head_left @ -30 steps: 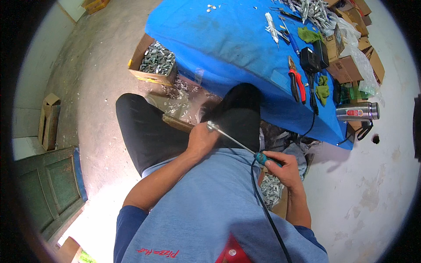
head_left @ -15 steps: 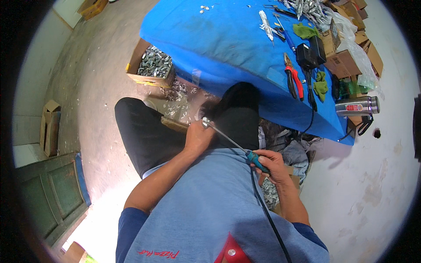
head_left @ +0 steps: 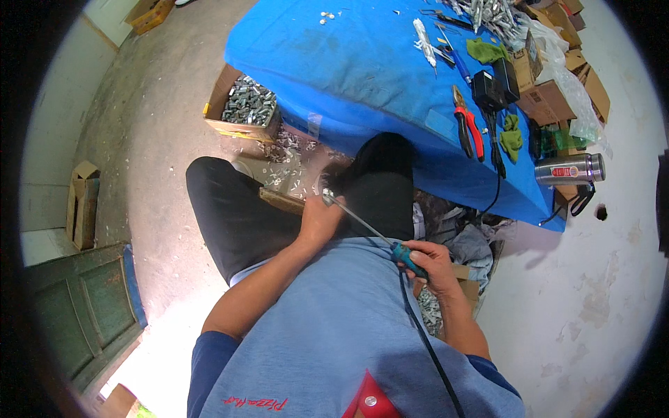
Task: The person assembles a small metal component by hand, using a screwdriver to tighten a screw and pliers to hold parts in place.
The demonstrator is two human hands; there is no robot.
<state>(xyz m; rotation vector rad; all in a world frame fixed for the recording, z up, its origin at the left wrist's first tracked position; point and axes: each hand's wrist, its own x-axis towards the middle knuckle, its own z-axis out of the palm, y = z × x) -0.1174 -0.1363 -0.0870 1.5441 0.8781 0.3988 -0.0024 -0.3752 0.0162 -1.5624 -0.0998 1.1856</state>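
The person sits with black-trousered knees drawn up before a desk covered in a bright blue cloth [head_left: 362,63]. The right hand [head_left: 428,261] is clenched round the teal plastic handle of a long soldering-iron-like tool with a thin metal shaft [head_left: 362,223], whose black cable [head_left: 425,341] trails down over the grey-blue shirt. The shaft runs up and to the left, its tip meeting a small silvery metal piece [head_left: 327,197] held at the top of the left hand [head_left: 319,221], whose fingers are closed around it; how much of the piece lies inside the fist cannot be told. Both hands sit above the lap, well short of the desk edge. On the floor beside the left knee stands an open brown cardboard box filled with small grey metal parts [head_left: 244,111], with more such parts scattered just beside it. On the desk lie red-handled pliers [head_left: 465,129], a black rectangular power adapter [head_left: 491,87], crumpled green cloth rags [head_left: 511,136] and a heap of silvery metal parts [head_left: 488,14] at the far edge. A steel flask with a dark red band [head_left: 568,169] lies on its side at the desk's right end.
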